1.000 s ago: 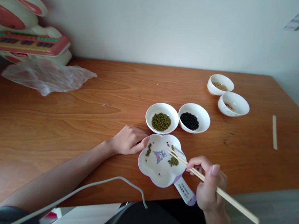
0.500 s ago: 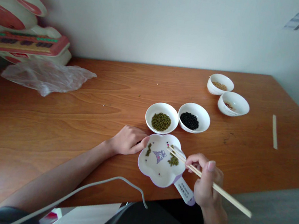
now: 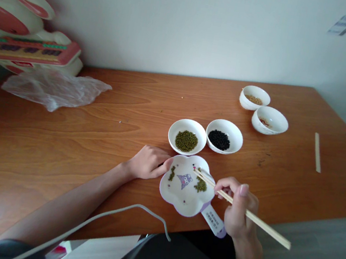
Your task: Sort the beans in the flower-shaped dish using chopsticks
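My right hand (image 3: pixel 239 208) is closed round a pair of wooden chopsticks (image 3: pixel 263 225). Their tips rest inside a white flower-shaped dish (image 3: pixel 181 203) with a purple rim, a cartoon figure and a short handle. Two small groups of green mung beans lie in it: a larger pile (image 3: pixel 201 185) beside the chopsticks and a smaller one (image 3: pixel 171 173) at the left. Whether the tips pinch a bean is too small to tell. My left hand (image 3: pixel 148 163) grips the dish's left rim, thumb at the edge, its other fingers partly hidden.
Behind the dish stand a bowl of mung beans (image 3: pixel 188 125) and a bowl of black beans (image 3: pixel 234 132). Two more white bowls (image 3: pixel 256 90) sit farther back. A plastic bag (image 3: pixel 57 89) and toy keyboard (image 3: pixel 24 51) are left, a paper strip (image 3: pixel 317 152) right. A cable (image 3: pixel 107 212) crosses in front.
The rear end of the chopsticks has tilted up very slightly, while their tips stay at the same spot in the dish. My left hand and the dish have not moved.
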`<move>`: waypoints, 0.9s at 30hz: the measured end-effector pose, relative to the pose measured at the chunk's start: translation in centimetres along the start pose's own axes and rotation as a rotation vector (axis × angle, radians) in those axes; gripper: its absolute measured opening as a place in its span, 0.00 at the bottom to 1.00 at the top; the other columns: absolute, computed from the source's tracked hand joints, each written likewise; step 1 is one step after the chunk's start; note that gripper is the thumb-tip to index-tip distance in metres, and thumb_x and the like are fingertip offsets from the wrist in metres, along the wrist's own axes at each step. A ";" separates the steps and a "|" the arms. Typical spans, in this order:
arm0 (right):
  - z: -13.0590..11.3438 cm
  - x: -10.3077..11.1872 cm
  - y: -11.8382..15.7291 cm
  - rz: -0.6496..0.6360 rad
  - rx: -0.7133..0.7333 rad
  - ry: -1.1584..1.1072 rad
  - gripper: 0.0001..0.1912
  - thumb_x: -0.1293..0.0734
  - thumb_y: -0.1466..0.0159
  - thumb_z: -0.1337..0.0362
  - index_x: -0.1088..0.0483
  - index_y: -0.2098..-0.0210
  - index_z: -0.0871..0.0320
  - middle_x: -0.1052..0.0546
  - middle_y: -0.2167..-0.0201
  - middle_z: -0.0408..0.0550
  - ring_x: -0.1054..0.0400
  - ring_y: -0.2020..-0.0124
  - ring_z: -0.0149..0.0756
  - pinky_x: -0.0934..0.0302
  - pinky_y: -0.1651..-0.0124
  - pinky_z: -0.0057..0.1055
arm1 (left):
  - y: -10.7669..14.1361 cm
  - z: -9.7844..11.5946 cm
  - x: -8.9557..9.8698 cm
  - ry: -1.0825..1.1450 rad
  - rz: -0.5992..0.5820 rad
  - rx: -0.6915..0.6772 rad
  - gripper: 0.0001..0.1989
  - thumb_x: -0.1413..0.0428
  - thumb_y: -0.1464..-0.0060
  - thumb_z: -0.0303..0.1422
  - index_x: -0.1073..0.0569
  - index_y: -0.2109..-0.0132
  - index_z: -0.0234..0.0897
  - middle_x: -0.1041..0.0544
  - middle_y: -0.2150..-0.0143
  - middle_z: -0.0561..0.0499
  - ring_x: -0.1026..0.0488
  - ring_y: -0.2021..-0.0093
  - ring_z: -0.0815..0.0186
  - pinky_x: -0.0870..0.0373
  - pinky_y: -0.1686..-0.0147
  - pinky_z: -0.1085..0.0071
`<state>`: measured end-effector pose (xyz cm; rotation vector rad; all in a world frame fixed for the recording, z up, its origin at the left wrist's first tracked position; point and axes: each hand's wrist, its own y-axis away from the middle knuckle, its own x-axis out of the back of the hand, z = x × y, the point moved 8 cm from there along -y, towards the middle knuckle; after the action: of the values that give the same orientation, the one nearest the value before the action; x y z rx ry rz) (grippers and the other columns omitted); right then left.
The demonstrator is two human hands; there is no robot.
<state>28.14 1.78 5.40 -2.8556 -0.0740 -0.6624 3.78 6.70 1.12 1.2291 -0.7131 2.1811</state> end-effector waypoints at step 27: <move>0.1 -0.7 0.2 -0.034 0.036 -0.066 0.38 0.57 0.23 0.43 0.27 0.69 0.55 0.28 0.76 0.45 0.34 0.74 0.34 0.45 0.70 0.34 | 0.0 0.0 0.0 0.012 0.005 -0.011 0.22 0.59 0.26 0.37 0.33 0.69 0.37 0.25 0.72 0.51 0.31 0.72 0.68 0.39 0.68 0.70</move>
<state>27.61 1.66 4.96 -2.8475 -0.1440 -0.5677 3.75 6.68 1.09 1.2095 -0.7229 2.1843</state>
